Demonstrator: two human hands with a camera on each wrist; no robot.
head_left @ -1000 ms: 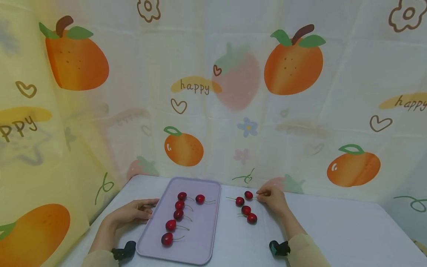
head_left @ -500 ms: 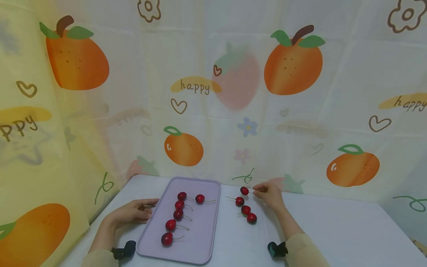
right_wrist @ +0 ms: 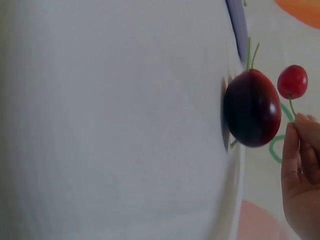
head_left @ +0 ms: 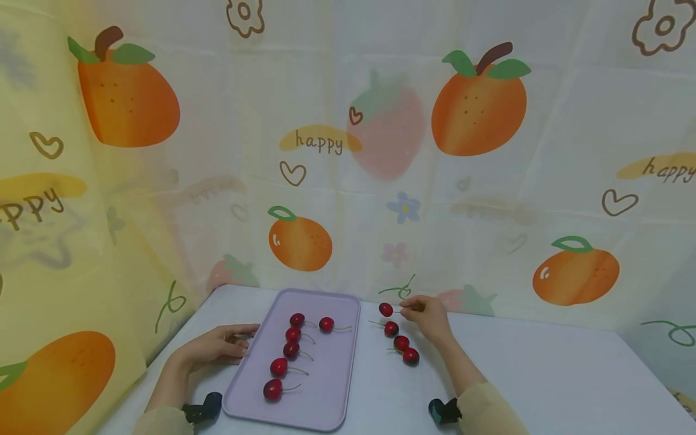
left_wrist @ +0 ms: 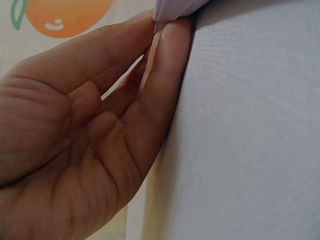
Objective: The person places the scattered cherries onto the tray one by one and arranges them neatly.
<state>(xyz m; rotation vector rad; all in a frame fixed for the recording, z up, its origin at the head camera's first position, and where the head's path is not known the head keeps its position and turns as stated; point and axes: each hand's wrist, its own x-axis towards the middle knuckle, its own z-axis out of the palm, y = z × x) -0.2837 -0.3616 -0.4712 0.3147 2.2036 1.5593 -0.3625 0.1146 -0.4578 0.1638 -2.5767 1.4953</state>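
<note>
On the lilac tray [head_left: 326,386] several red cherries lie in a column, the nearest cherry [head_left: 272,390] close to the front, with one more cherry [head_left: 327,325] to the right at the back. My left hand [head_left: 220,345] pinches the tray's left rim; the left wrist view has the thumb and fingertips [left_wrist: 172,37] at that edge. My right hand [head_left: 429,317] pinches a cherry [head_left: 385,309] by its stem. In the right wrist view this cherry [right_wrist: 292,81] hangs off the table, and a larger-looking dark cherry [right_wrist: 252,108] is close to the camera.
Three cherries [head_left: 401,343] sit on the white table [head_left: 544,374] between the tray and my right hand. A patterned curtain [head_left: 380,151] with printed oranges stands behind the table and along its left. Both wrists carry a dark strap-on device [head_left: 444,412].
My right hand has moved left toward the tray, carrying the cherry by its stem and lifting it slightly. My left hand and the tray stay in place.
</note>
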